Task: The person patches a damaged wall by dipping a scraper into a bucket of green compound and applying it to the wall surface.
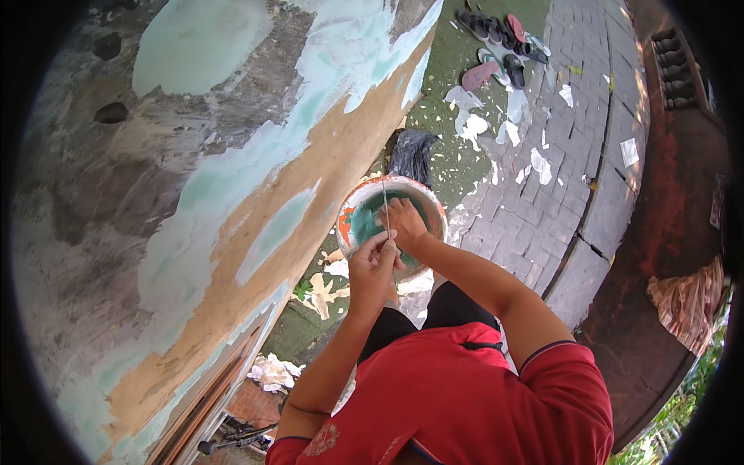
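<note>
At frame ctr., a thin, straight tool (385, 203), seen approx. edge-on, stands over a round bucket (346, 223), running from the far rim toward the person. L hand (372, 267): thumb & fingers clamped on tool at mid-length. R hand (409, 229): above bucket interior, just beside tool; fingers bent & close together; cannot tell if tips touch tool or grip anything.

Bucket: pale rim w/ orange-red marks; green material (370, 215) coats the interior.

Adj. to bucket, far side: black plastic bag (412, 155). Near side, lower ctr.: person's red shirt (442, 387) & dark shorts.

L half of frame: wall (186, 232), slanting, w/ pale-green, tan & dark-gray patches. Upper R of ctr.: green ground (449, 101) & gray paving (577, 139), w/ scattered white flakes (541, 165); misc. footwear (496, 68) near top edge. R side: dark reddish-brown surface (643, 318) w/ striped cloth (690, 302). Lower L of ctr.: pile of white scraps (273, 372).
</note>
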Demonstrator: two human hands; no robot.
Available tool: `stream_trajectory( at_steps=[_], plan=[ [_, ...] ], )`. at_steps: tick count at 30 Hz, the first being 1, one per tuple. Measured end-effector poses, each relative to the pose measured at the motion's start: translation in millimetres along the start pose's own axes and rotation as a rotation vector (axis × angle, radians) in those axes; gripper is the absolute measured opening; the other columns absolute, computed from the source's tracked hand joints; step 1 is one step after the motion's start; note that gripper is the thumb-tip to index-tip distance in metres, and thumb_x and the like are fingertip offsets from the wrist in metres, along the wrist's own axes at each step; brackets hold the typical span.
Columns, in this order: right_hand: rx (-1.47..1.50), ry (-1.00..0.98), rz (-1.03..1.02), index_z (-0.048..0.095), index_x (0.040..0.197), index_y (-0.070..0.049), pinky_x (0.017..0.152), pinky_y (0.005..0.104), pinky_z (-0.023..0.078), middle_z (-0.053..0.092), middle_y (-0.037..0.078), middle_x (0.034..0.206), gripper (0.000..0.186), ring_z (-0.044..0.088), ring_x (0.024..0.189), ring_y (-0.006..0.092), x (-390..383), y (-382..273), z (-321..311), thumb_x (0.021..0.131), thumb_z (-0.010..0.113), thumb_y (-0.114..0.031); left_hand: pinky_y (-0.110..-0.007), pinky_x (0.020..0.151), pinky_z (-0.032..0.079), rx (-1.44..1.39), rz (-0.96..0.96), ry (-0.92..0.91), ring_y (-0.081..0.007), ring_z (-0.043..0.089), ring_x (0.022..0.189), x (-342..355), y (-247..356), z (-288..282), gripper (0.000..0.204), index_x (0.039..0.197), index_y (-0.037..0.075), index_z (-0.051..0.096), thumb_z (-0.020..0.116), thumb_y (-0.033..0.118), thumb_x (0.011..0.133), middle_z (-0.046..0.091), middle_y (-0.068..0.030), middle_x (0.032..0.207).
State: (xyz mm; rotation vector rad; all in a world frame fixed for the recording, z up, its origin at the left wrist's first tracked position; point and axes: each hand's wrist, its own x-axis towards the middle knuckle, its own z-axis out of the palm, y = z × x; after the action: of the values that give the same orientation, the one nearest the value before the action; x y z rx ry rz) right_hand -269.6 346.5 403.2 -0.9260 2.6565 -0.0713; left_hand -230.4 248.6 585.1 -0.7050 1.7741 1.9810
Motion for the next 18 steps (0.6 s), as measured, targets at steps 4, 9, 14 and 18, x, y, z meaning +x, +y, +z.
stream_trajectory(
  at_steps=[4, 9, 14, 18],
  plan=[
    [0.065, -0.131, -0.013, 0.071, 0.093, -0.013, 0.087, 0.0389, 0.044, 0.064, 0.004, 0.101, 0.018, 0.057, 0.103, 0.0223, -8.4, -0.4, 9.2, 0.084, 0.06, -0.024, -0.029, 0.068, 0.054, 0.012, 0.019, -0.002, -0.0125, 0.059, 0.07, 7.6, -3.3, 3.4, 0.029, 0.119, -0.007, 0.06, 0.056, 0.011, 0.097, 0.059, -0.005, 0.082],
    [0.46, 0.073, 0.321, 0.071, 0.088, -0.007, 0.077, 0.0413, 0.052, 0.069, 0.013, 0.092, 0.019, 0.066, 0.09, 0.0306, -32.2, 34.4, -28.8, 0.082, 0.066, -0.024, -0.033, 0.071, 0.058, -0.096, -0.057, 0.025, -0.0137, 0.06, 0.071, 18.2, -15.9, 1.0, 0.029, 0.119, -0.007, 0.059, 0.056, 0.011, 0.096, 0.058, -0.0054, 0.083],
    [0.953, 0.087, 0.492, 0.069, 0.098, 0.001, 0.069, 0.0399, 0.054, 0.071, 0.02, 0.089, 0.024, 0.07, 0.078, 0.0302, -64.4, 83.4, -59.2, 0.083, 0.065, -0.018, -0.034, 0.072, 0.059, -0.102, -0.09, 0.047, -0.0137, 0.06, 0.072, 27.9, -23.2, 10.8, 0.029, 0.119, -0.007, 0.059, 0.056, 0.01, 0.097, 0.058, -0.0057, 0.085],
    [1.644, 0.048, 0.648, 0.069, 0.105, 0.002, 0.065, 0.0291, 0.051, 0.069, 0.005, 0.085, 0.029, 0.062, 0.075, 0.0116, -78.6, 109.1, -34.8, 0.09, 0.067, -0.024, -0.027, 0.069, 0.054, -0.125, -0.072, 0.055, -0.0127, 0.06, 0.072, 34.5, -23.5, 18.9, 0.029, 0.121, -0.008, 0.059, 0.054, 0.01, 0.098, 0.059, -0.0054, 0.087]
  ],
)
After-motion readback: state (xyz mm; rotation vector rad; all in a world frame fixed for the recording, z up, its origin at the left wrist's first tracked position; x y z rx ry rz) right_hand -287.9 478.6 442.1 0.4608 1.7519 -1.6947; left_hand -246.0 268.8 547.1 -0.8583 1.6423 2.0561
